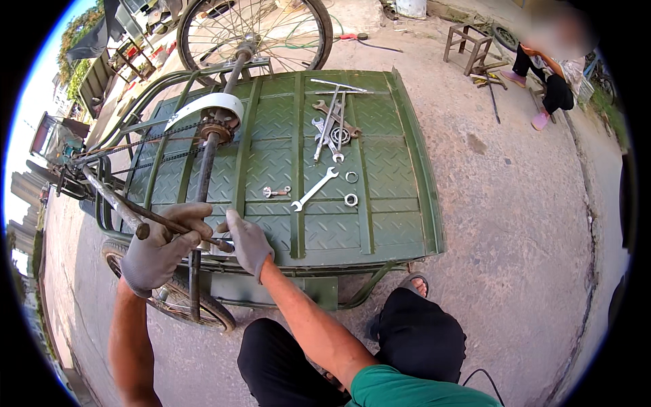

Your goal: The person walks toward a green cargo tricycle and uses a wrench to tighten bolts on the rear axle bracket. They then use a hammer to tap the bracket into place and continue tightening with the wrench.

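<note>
My left hand [152, 261], in a grey-palmed work glove, is closed around a slim dark metal rod [154, 216] with a thicker end. The rod slants down to the right across the near end of a greasy axle [208, 166]. My right hand [251, 245], gloved alike, is at the rod's thick end with fingers bent together; what they pinch is hidden. Farther along the axle sit a toothed sprocket [218, 129] with a chain [152, 138] and a curved white guard [207, 103]. All this stands over the green ribbed bed [271, 163] of an upturned cart.
On the bed lie an open-end wrench [314, 190], a pile of wrenches [329, 129] with a bearing [340, 136], a nut [350, 200], a ring [351, 177] and a small bolt piece [276, 192]. A spoked wheel [254, 34] stands beyond; another person [553, 68] sits by a stool [468, 46].
</note>
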